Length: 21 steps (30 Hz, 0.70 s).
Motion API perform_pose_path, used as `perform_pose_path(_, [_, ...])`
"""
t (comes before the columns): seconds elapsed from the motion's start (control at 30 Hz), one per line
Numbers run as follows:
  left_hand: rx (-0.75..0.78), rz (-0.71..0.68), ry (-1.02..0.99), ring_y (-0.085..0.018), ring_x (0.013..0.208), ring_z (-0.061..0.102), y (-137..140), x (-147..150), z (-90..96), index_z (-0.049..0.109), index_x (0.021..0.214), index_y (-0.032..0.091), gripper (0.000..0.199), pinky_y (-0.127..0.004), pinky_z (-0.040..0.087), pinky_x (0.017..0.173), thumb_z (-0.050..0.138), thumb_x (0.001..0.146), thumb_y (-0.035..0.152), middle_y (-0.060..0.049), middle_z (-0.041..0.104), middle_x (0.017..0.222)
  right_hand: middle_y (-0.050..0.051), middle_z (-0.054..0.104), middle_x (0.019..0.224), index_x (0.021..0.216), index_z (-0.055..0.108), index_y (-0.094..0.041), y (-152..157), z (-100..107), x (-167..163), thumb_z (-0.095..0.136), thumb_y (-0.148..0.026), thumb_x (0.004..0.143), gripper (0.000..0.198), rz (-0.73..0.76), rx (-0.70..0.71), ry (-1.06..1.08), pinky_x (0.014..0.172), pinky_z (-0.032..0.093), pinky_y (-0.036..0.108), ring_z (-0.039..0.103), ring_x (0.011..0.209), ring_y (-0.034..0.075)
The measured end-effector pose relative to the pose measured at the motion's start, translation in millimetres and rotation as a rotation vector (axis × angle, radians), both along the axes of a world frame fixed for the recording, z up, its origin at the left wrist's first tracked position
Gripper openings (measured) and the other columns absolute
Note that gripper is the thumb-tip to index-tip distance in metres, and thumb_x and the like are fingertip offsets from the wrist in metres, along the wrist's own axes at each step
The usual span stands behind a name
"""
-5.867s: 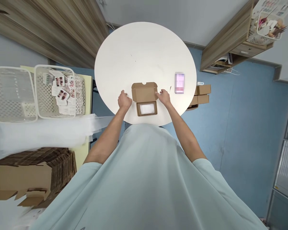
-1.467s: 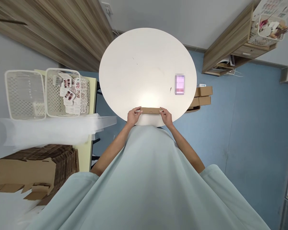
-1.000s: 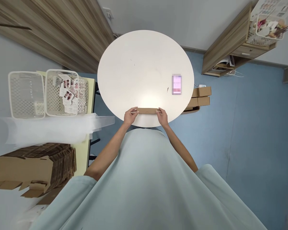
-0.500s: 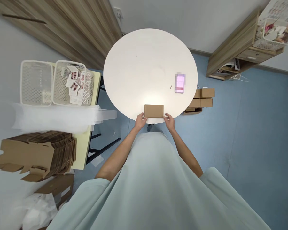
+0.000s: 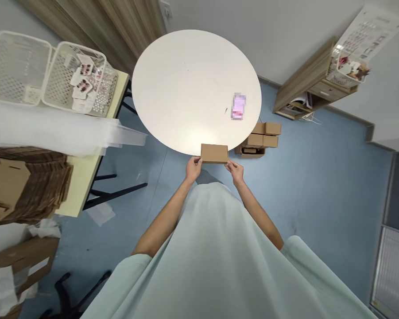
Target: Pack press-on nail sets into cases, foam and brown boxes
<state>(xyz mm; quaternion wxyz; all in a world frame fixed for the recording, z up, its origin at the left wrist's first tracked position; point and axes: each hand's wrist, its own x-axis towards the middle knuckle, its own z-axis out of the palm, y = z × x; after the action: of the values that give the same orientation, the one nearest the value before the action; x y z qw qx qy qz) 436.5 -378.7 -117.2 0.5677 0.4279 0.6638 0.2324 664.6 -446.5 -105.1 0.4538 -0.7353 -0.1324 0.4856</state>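
Observation:
A closed brown cardboard box [image 5: 214,153] is held level between my two hands at the near edge of the round white table [image 5: 192,79], partly overhanging it. My left hand [image 5: 193,169] grips the box's near left corner, thumb and fingers closed on it. At the near right corner my right hand [image 5: 235,171] pinches the box with thumb and fingertips. A phone-like item with a blurred pink screen [image 5: 238,106] lies on the right part of the table.
Several small brown boxes [image 5: 264,135] are stacked low, right of the table. On the left, a pale yellow table [image 5: 86,181] bears white plastic baskets [image 5: 76,77], translucent sheets [image 5: 53,128] and a stack of folded cardboard [image 5: 29,181]. A wooden cabinet [image 5: 305,75] stands back right.
The box has come toward me, from lying on the table to overhanging its near edge, with both hands now closed on its corners. My view has shifted and turned slightly.

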Motion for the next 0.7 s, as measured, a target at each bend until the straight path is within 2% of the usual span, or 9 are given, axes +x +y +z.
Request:
perform_pose_path(0.17, [0.010, -0.108, -0.005, -0.029, 0.107, 0.084, -30, 45, 13.5, 0.076, 0.119, 0.016, 0.024, -0.046, 0.063, 0.105, 0.074, 0.098, 0.028, -0.018, 0.082, 0.131, 0.012, 0.086, 0.102, 0.101, 0.087, -0.014, -43, 26, 47, 0.092, -0.060, 0.079, 0.051, -0.037, 0.043, -0.061, 0.110, 0.068, 0.052, 0.085, 0.108, 0.031])
perform_pose_path(0.33, [0.032, -0.240, -0.014, -0.032, 0.109, 0.084, -39, 90, 28.9, 0.078, 0.129, 0.015, 0.034, -0.049, 0.063, 0.106, 0.074, 0.097, 0.024, -0.018, 0.081, 0.137, 0.012, 0.088, 0.106, 0.102, 0.088, -0.014, -66, 40, 89, 0.094, -0.056, 0.074, 0.051, -0.137, 0.068, -0.070, 0.113, 0.066, 0.052, 0.084, 0.105, 0.029])
perform_pose_path(0.53, [0.093, -0.404, 0.012, -0.034, 0.108, 0.083, -24, 150, 38.2, 0.084, 0.124, 0.020, 0.030, -0.052, 0.063, 0.108, 0.075, 0.097, 0.031, -0.014, 0.084, 0.133, 0.010, 0.089, 0.104, 0.103, 0.089, -0.015, -75, 38, 143, 0.093, -0.056, 0.073, 0.050, -0.235, 0.053, -0.124, 0.114, 0.065, 0.053, 0.084, 0.105, 0.029])
perform_pose_path(0.7, [0.070, -0.527, 0.042, -0.035, 0.109, 0.083, 1, 225, 37.0, 0.084, 0.127, 0.020, 0.033, -0.052, 0.062, 0.109, 0.070, 0.100, 0.032, -0.014, 0.084, 0.130, 0.013, 0.088, 0.100, 0.109, 0.089, -0.012, -64, 23, 210, 0.087, -0.058, 0.077, 0.056, -0.282, -0.002, -0.160, 0.111, 0.065, 0.054, 0.083, 0.101, 0.029])
